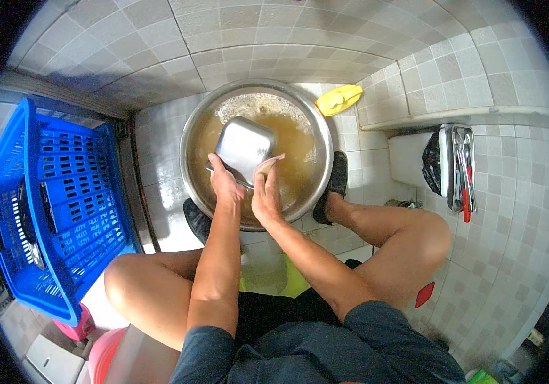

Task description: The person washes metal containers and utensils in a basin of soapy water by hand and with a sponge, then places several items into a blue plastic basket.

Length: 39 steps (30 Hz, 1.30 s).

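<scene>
A shiny rectangular metal pan (246,142) is tilted over a wide round steel basin (192,180) filled with murky brownish water, foam floating along its far side. My left hand (224,184) grips the pan by its near left edge, thumb up on the metal. At the pan's near right edge, my right hand (266,197) is closed on a thin pale pinkish pad (266,166), pressed against the pan. Whether the pad is a sponge or a folded cloth I cannot tell, as my fingers cover much of it.
Beyond the basin's right rim lies a yellow bottle (339,100). A large blue perforated crate (76,192) stands at the left. On the right, a metal tray (447,137) holds several utensils, including red-handled ones (466,205). Tiled walls enclose the far side.
</scene>
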Available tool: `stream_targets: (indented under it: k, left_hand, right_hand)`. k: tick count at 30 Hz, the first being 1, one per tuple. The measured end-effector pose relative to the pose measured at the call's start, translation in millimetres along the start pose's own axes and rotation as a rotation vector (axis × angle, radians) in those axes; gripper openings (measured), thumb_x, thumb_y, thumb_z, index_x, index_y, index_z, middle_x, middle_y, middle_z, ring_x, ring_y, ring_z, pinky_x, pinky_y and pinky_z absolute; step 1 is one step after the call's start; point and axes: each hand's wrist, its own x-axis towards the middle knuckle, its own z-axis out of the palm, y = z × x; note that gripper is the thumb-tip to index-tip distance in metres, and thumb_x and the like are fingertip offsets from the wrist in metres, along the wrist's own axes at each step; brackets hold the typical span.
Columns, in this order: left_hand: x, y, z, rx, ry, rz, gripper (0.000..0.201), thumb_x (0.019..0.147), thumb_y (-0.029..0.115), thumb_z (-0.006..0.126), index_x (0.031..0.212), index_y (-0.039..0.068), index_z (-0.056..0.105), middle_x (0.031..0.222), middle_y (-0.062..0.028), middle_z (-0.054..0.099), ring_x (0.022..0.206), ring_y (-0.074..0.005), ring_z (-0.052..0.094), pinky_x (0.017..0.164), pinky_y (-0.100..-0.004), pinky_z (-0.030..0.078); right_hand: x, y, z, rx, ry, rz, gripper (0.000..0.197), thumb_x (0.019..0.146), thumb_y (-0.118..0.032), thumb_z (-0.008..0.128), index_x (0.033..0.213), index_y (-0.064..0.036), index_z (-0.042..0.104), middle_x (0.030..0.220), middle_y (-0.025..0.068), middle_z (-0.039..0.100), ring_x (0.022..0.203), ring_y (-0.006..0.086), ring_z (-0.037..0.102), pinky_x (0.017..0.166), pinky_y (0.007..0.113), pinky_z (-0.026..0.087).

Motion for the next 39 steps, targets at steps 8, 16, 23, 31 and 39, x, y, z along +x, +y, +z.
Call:
stream_targets:
  k: [8, 16, 23, 31, 39]
  left_hand:
    - [-20.1, -3.0, 9.8, 0.262, 0.043, 0.073, 0.046, 0.098, 0.041, 0.057, 0.118, -0.001, 0.057, 0.109, -0.0103, 0.064, 0.097, -0.0231, 0.062, 0.087, -0.0395, 0.050]
    - [-34.0, -2.4, 38.2, 0.292, 0.104, 0.250, 0.045, 0.099, 0.040, 0.055, 0.113, -0.003, 0.060, 0.102, -0.0093, 0.064, 0.090, -0.0190, 0.059, 0.084, -0.0351, 0.048]
    - [-19.2, 3.2, -1.8, 0.512, 0.097, 0.344, 0.044, 0.099, 0.040, 0.056, 0.112, -0.002, 0.062, 0.101, -0.0079, 0.065, 0.090, -0.0170, 0.057, 0.083, -0.0330, 0.047]
    - [-11.8, 0.8, -10.7, 0.607, 0.088, 0.204, 0.052, 0.101, 0.044, 0.048, 0.114, -0.004, 0.063, 0.106, -0.0133, 0.067, 0.093, -0.0222, 0.061, 0.085, -0.0360, 0.048]
    - [-31.0, 10.0, 7.8, 0.765, -0.266, 0.093, 0.066, 0.098, 0.057, 0.047, 0.102, -0.005, 0.068, 0.092, -0.0131, 0.069, 0.084, -0.0215, 0.059, 0.078, -0.0368, 0.050]
  right_hand:
    - [66.2, -44.5, -48.1, 0.218, -0.011, 0.039, 0.048, 0.104, -0.030, 0.041, 0.140, 0.0014, 0.042, 0.127, 0.0142, 0.053, 0.117, 0.0221, 0.049, 0.102, 0.036, 0.037]
    - [8.4, -0.3, 1.8, 0.036, 0.086, 0.134, 0.072, 0.101, -0.043, 0.036, 0.151, 0.0051, 0.017, 0.156, 0.0288, 0.020, 0.146, 0.0350, 0.021, 0.118, 0.043, 0.018]
    - [6.0, -30.6, -7.0, 0.532, -0.044, 0.386, 0.071, 0.102, -0.049, 0.039, 0.148, 0.0028, 0.023, 0.146, 0.0168, 0.038, 0.132, 0.0256, 0.039, 0.110, 0.039, 0.030]
    - [9.3, -49.1, -32.4, -0.675, -0.234, -0.457, 0.050, 0.099, -0.030, 0.045, 0.140, -0.0020, 0.045, 0.153, 0.0246, 0.024, 0.145, 0.0466, 0.014, 0.116, 0.059, 0.013]
    - [41.1, -62.8, -50.6, -0.687, -0.263, -0.704, 0.043, 0.100, -0.035, 0.041, 0.122, -0.0031, 0.060, 0.126, 0.0168, 0.060, 0.127, 0.0406, 0.048, 0.109, 0.056, 0.030]
